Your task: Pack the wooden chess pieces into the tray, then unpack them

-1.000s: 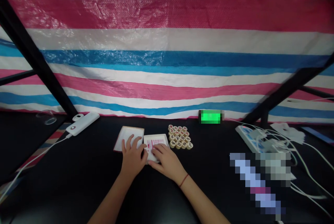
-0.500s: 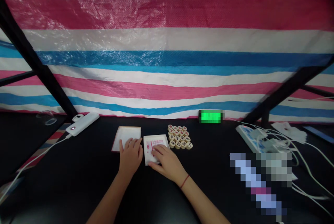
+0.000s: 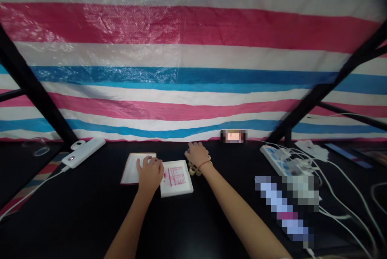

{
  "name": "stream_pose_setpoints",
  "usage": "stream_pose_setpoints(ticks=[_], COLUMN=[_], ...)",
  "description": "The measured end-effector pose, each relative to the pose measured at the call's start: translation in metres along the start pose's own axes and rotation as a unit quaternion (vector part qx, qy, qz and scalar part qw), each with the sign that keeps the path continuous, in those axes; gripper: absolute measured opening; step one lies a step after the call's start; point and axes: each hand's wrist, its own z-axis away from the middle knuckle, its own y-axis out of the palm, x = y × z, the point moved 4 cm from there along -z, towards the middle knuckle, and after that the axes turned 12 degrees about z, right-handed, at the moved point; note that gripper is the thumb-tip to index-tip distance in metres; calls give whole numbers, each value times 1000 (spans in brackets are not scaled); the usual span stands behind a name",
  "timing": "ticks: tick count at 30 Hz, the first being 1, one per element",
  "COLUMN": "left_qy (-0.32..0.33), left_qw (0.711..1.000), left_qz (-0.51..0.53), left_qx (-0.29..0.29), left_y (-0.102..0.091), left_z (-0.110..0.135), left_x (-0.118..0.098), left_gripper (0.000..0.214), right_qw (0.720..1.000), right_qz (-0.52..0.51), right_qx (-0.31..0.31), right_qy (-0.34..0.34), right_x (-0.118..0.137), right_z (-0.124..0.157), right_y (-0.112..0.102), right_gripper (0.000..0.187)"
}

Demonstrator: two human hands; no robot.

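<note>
My left hand (image 3: 150, 172) is open, its fingers bent and apart, above the right part of a shallow white box half with a dark red outer edge (image 3: 130, 168). Beside it on the right lies a second white box half (image 3: 188, 184), with a red printed grid and house-like lines on its inner face. My right hand (image 3: 198, 155), with a thin red cord at the wrist, lies over the group of round wooden Chinese chess pieces (image 3: 192, 170). Its fingers are spread across the far pieces, and the hand hides most of the group.
A white power bank (image 3: 84, 153) with a cable lies at the left. A small lit device (image 3: 233, 136) stands at the back. On the right are a white power strip (image 3: 270, 158), tangled cables and a blurred-out long object (image 3: 284, 208). Black frame bars and a striped sheet (image 3: 181, 110) close off the back.
My right hand has left the printed box half and moved up and right onto the chess pieces. The printed grid is now uncovered. The view has tilted up and turned right slightly.
</note>
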Motion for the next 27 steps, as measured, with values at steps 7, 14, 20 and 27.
stream_pose_setpoints(ticks=[7,14,20,27], left_qy=[8,-6,-3,10], left_qw=[997,994,990,982], left_qz=[38,58,78,97], left_qx=[74,87,118,159], left_y=[1,-3,0,-1], left_z=[5,7,7,8], left_x=[7,5,12,11], left_gripper=[31,29,30,35], right_qw=[1000,986,924,902], right_qz=[4,-118,-313,-364], right_qx=[19,-56,-70,-124], right_qy=[-10,-100,-209,-198], right_x=[10,31,65,60], right_z=[-9,25,78,81], right_y=[6,-14,3,8], right_gripper=[18,29,30,25])
